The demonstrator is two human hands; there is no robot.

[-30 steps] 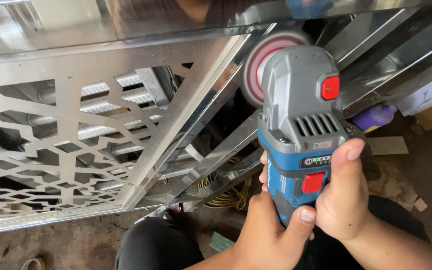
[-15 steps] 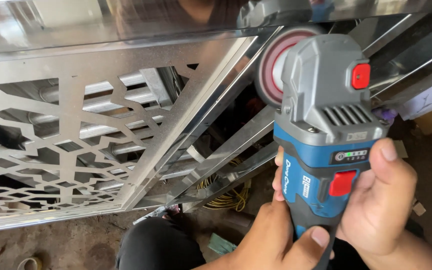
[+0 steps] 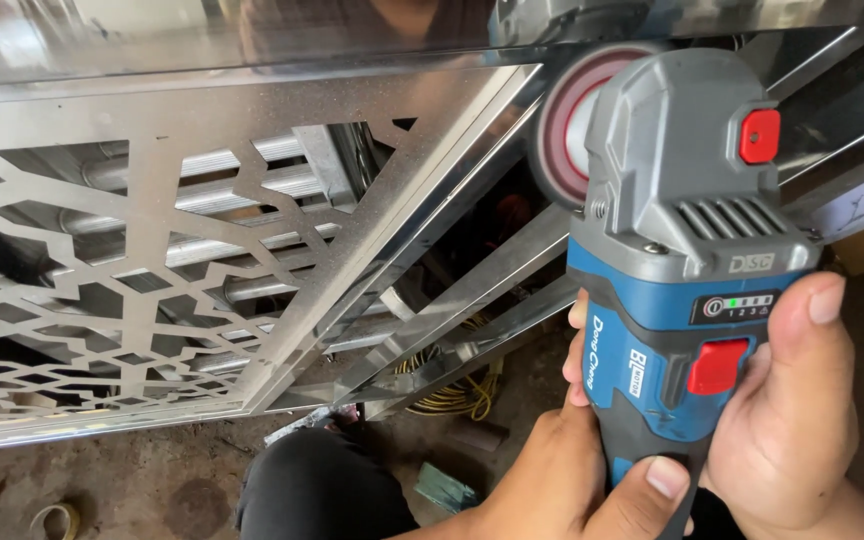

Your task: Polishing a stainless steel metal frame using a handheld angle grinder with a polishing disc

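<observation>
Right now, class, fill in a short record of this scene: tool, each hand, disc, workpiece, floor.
tool: blue and grey angle grinder, red buttons on its body
left hand: left hand wrapped around the lower grip, thumb across the front
right hand: right hand clasping the body from the right side
disc: reddish disc up against the polished metal frame
workpiece: metal panel with geometric cut-outs
floor: coiled yellow cable, roll of tape

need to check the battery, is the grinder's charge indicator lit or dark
Lit: a green light glows on the small indicator panel on the blue and grey angle grinder. How many bars are lit is too small to tell.
</observation>
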